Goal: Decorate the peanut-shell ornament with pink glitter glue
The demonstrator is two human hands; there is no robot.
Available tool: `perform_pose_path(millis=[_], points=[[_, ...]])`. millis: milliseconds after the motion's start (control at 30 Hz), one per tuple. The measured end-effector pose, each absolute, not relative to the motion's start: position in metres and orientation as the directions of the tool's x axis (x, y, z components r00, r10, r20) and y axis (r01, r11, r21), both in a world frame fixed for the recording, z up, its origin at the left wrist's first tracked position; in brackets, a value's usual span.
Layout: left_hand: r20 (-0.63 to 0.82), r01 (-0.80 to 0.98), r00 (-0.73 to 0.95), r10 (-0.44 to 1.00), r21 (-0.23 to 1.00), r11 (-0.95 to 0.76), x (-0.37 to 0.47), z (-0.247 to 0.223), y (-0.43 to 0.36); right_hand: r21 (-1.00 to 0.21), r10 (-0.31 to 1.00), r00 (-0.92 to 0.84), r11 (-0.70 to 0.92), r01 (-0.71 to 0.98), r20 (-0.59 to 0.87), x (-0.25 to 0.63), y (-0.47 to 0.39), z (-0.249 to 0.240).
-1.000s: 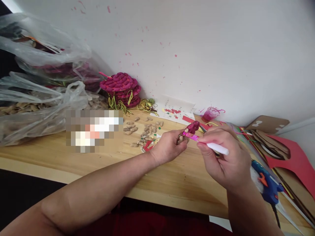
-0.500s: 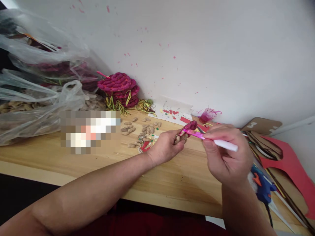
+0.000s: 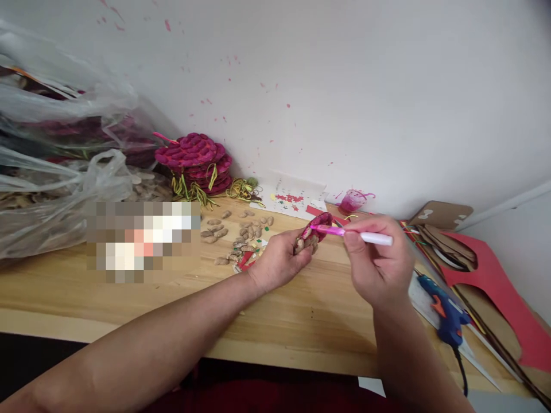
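My left hand (image 3: 278, 261) grips a small disc of peanuts (image 3: 322, 220), its far part coloured magenta and the peanuts nearest my fingers still bare brown. In my right hand (image 3: 381, 267) is a paintbrush (image 3: 376, 238) with a white handle, smeared pink toward the tip. That tip touches the disc's painted side. Loose peanuts (image 3: 249, 232) lie on the wooden table (image 3: 275, 327) beyond my left wrist, among red and green paper scraps. A pink-stained plastic cup (image 3: 350, 202) stands against the wall.
Stacked magenta peanut discs (image 3: 193, 152) with yellow-green yarn stand at the back left, beside bulging plastic bags (image 3: 64, 183). A blue glue gun (image 3: 450, 321) lies right of my right forearm, near red card (image 3: 503, 287) and cardboard (image 3: 441, 217). A pixelated patch hides part of the table.
The view has shifted, so most things sit further left and more of the glue gun shows. The brush tip stays on the disc, with both hands keeping their holds.
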State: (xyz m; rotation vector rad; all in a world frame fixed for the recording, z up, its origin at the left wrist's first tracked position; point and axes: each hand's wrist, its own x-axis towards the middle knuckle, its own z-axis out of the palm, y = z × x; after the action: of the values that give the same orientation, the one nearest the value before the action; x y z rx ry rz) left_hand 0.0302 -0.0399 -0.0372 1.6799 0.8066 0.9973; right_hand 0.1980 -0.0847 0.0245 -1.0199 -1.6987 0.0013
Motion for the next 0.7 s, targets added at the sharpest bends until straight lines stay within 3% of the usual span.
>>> perform_pose_path(millis=[433,700], points=[[0.252,0.013,0.450,0.857,0.957,-0.288,0.0316,-0.0377,-0.0387,-0.554,0.633,0.083,0.597,0.580,0.769,0.2012,-0.0828,0.0206],[0.195,-0.081,0.491,0.849,0.981,-0.179,0.0334,-0.0426,-0.0383,-0.630,0.621,0.219,0.583,0.513,0.753,0.2016,-0.0771,0.0156]])
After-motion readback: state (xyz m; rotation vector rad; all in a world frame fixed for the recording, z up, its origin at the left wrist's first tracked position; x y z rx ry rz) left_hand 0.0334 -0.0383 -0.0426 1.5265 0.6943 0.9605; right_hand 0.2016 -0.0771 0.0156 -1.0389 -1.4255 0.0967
